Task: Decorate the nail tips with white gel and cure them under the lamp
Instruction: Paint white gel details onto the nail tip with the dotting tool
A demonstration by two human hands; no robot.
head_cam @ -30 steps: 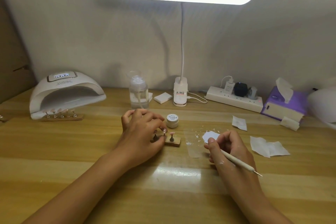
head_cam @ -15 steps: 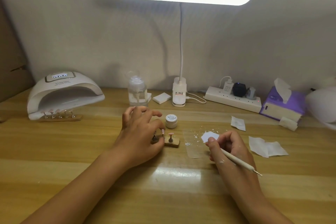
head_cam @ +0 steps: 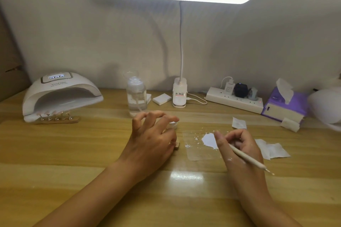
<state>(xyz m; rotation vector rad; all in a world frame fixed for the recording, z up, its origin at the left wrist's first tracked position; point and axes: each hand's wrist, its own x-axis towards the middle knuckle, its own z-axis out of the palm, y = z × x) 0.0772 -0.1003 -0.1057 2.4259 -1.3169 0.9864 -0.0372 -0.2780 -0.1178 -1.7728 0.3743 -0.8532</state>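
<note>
My left hand (head_cam: 153, 140) hovers over the small wooden nail-tip stand (head_cam: 177, 146), hiding all but one corner. Its fingers arch above the little white gel jar (head_cam: 173, 125), and what the thumb does underneath is hidden. My right hand (head_cam: 238, 150) grips a slim white dotting pen (head_cam: 248, 159), whose front end is hidden behind the fingers beside a blob of white gel (head_cam: 209, 141) on a clear sheet (head_cam: 200, 154). The white curing lamp (head_cam: 60, 94) stands at the far left. A second wooden stand with several nail tips (head_cam: 57, 119) sits at its opening.
Along the back stand a clear pump bottle (head_cam: 136, 96), the desk lamp's base (head_cam: 180, 94), a white pad (head_cam: 162, 99), a power strip (head_cam: 234, 99) and a purple tissue box (head_cam: 284, 105). White wipes (head_cam: 273, 150) lie right of my right hand.
My left hand has shifted right over the small stand and lifted its fingers above the jar, hiding the nail tips. My right hand keeps the pen by the gel blob.
</note>
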